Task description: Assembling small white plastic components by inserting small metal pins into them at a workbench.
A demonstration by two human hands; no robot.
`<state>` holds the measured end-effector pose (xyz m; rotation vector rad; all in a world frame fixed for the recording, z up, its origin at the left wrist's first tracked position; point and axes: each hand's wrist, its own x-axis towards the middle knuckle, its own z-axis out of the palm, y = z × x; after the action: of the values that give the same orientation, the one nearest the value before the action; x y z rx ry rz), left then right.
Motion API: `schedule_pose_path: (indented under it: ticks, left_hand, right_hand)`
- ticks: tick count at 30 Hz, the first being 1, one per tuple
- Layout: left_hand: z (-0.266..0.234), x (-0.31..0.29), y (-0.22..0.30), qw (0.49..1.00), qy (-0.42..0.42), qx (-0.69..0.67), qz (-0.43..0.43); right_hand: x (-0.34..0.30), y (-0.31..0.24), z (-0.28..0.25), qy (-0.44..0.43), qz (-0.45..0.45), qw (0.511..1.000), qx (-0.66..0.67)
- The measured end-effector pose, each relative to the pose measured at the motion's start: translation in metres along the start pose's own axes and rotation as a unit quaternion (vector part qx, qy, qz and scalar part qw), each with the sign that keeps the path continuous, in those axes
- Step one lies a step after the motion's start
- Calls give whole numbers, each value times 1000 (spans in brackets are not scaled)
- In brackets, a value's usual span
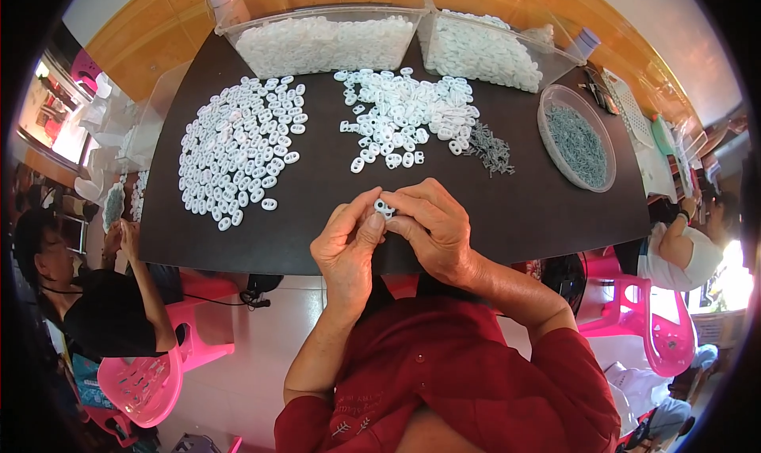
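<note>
Just above the near edge of the dark table, my left hand (347, 251) and my right hand (436, 229) come together around a small white plastic piece (384, 207) with dark round holes. Thumb and fingers of both hands pinch it, and the fingertips cover part of it. Beyond my hands spreads a loose heap of white plastic pieces (408, 108). Beside that heap's right end lies a small pile of grey pin-like parts (490, 149). Over to the left is a wide pile of white oval pieces (238, 148), each with two holes.
Two clear bins (317, 45) (487, 53) full of white pieces line the table's back. A round tub (547, 136) of grey pins stands at the right. One person (103, 302) sits at the left, another (682, 247) at the right, near pink chairs (147, 389).
</note>
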<state>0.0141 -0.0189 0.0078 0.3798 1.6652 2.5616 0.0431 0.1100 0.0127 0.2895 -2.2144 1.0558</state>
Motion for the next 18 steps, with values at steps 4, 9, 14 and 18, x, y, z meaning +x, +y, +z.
schedule_pose_path:
  ticks: [4,9,14,18]
  left_hand:
    - [-5,-1,-6,1000,-21,1,2]
    - [-6,-2,-6,999,-26,-36,-18]
    - [-2,-2,-5,999,-28,8,30]
    - [0,-6,-10,998,-6,-4,63]
  right_hand:
    - [-3,-2,0,0,24,999,36]
    - [-4,-3,-1,-5,65,993,94]
    - [-5,-5,1,5,79,990,117]
    - [-5,-11,4,18,70,990,119]
